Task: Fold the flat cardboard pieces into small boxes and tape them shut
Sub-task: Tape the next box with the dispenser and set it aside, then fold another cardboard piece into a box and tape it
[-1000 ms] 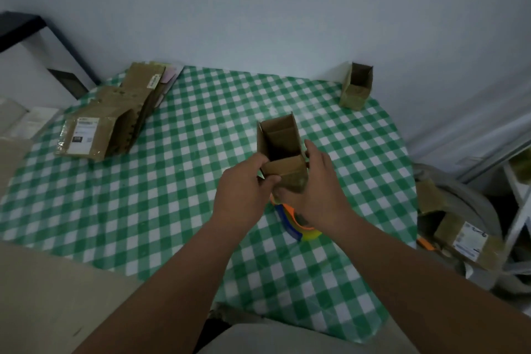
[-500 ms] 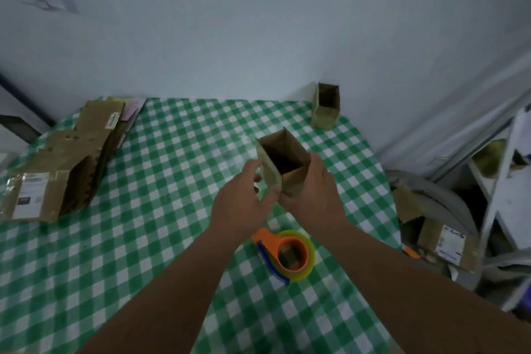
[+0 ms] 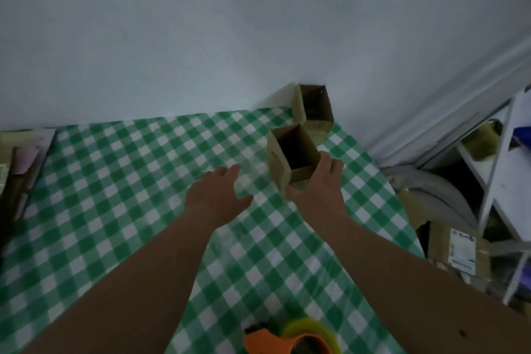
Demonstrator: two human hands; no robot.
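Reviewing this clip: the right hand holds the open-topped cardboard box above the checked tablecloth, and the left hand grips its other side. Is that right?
Not quite. In the head view the right hand does hold the open-topped cardboard box above the checked tablecloth, but the left hand does not grip it: it is apart from the box, fingers spread and holding nothing.

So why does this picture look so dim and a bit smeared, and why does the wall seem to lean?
Head view: dim, bluish light with soft shadows and no glare. Motion blur softens the held box, the right hand, the left hand and the tape dispenser at the bottom edge. The wide-angle lens bends the shelf lines.
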